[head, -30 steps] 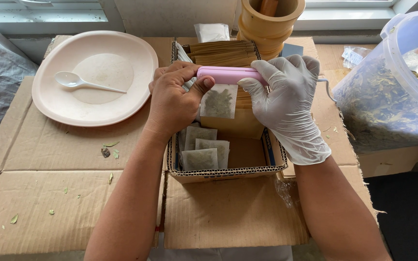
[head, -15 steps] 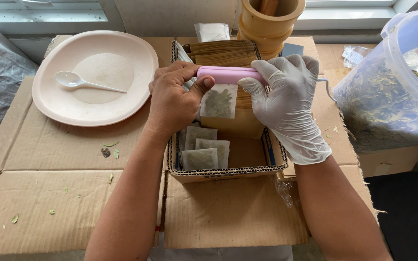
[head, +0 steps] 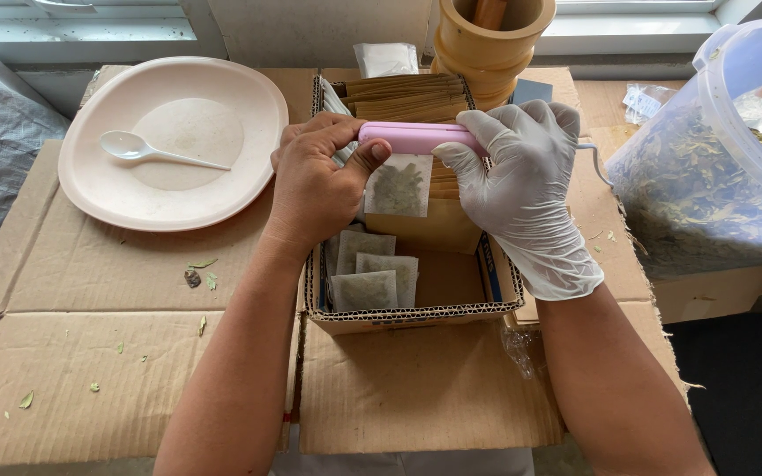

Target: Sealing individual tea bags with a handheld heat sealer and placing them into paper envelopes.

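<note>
1. The bare left hand (head: 315, 185) and the gloved right hand (head: 522, 181) both grip a pink bar-shaped sealer (head: 412, 137), one at each end, fingers closed tight around it.
2. A small white sachet of dried leaves (head: 398, 185) hangs from the underside of the sealer, its top edge caught in it.
3. Sealer and sachet are above an open cardboard box (head: 416, 313), where three filled sachets (head: 368, 269) lie on the bottom.
4. Brown paper envelopes (head: 407, 95) stand at the far end of the box.
5. To the left lies a plate (head: 174, 141) with a white plastic spoon (head: 156, 150).
6. At the right stands a clear plastic tub of dried leaves (head: 707, 167).
</note>
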